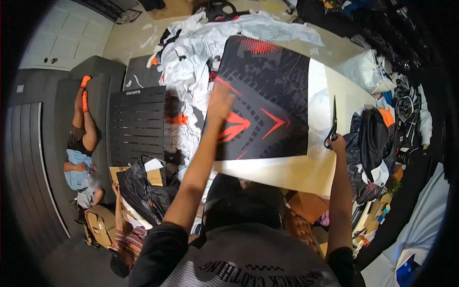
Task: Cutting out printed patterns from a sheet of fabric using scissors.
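Note:
A black fabric panel (282, 86) with red and grey chevron shapes lies on a pale table (282, 172) in front of me. My left hand (221, 101) is over the panel's left edge, blurred by motion, so its fingers are not clear. At the table's right side, my right hand (337, 143) is closed round the handles of black scissors (334, 117). Their blades point away from me, to the right of the panel and apart from it.
White cloth (191, 57) is heaped beyond and left of the table. Dark garments (370, 143) and a white plastic bag (370, 71) sit at the right. On the left are a slatted black table (136, 126), a person lying on a grey sofa (64, 124), and another person in stripes (131, 244).

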A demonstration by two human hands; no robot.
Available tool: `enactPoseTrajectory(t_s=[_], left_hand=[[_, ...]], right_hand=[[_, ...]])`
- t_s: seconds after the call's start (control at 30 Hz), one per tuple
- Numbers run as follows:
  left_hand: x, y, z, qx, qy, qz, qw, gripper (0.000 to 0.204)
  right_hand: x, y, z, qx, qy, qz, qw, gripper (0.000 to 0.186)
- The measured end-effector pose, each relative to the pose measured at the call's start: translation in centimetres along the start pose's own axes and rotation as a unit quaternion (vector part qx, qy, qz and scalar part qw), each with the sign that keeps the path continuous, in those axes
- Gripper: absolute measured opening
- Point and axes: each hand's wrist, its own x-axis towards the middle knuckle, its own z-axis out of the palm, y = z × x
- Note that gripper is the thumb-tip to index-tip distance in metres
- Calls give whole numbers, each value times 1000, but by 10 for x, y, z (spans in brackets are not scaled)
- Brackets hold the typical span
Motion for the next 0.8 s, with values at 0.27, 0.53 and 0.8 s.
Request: enactPoseTrajectory(t_s=[0.27,0.53,0.8], left_hand=[[-196,-245,-146,284,-149,-224,920,40],[-83,-77,-61,-256,-36,-232,938,56],[-118,61,-70,147,-113,-58,981,64]], right_hand=[[-4,-4,4,-18,21,20,999,33],[-11,-4,2,-9,6,6,1000,35],[-46,8,41,83,226,-1,971,30]])
